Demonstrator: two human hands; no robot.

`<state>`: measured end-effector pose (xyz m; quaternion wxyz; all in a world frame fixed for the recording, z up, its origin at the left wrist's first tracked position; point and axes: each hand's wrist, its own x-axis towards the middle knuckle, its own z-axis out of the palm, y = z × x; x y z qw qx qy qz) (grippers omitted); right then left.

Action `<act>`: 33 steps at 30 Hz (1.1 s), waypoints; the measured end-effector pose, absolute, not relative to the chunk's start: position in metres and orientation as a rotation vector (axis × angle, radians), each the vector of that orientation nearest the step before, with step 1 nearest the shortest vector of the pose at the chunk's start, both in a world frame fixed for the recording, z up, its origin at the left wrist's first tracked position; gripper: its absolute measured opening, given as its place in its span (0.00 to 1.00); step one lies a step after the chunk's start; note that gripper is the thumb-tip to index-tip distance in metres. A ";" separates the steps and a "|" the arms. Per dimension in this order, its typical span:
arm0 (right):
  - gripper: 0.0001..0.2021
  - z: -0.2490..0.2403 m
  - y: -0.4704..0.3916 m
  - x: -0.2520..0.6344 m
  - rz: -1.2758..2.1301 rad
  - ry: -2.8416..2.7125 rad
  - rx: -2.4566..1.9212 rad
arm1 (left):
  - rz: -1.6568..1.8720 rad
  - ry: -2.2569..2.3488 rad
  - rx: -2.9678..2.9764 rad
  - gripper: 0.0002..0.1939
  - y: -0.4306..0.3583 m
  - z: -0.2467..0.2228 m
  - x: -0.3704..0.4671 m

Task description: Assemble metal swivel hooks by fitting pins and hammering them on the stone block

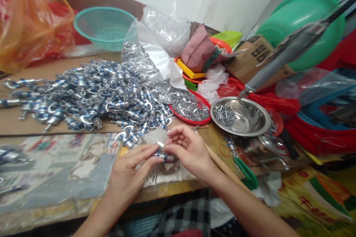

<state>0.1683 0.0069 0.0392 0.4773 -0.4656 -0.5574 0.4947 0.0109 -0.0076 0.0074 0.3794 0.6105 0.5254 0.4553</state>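
Near the table's front edge, my left hand (136, 166) pinches a small blue-and-silver metal fitting (167, 157) between thumb and fingertips. A small flat metal piece (160, 143) shows at the fingertips, between the two hands. My right hand (187, 150) is curled at the fitting's right side, thumb and index finger close together near the flat piece; whether they grip it is hard to tell. Behind the hands lies a grey block (154, 136). A large pile of similar fittings (94, 89) covers the cardboard behind and to the left.
Small metal parts fill a red tray (208, 119). Right of it, a steel bowl (254, 120) holds pins, below a grey metal lever arm (286, 53). A teal basket (104, 26) stands at the back. A green-handled item (247, 174) lies right of my right forearm.
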 end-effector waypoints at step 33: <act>0.06 0.021 0.013 0.169 0.173 -2.047 -0.734 | 1.210 1.311 1.280 0.07 -0.003 0.002 0.015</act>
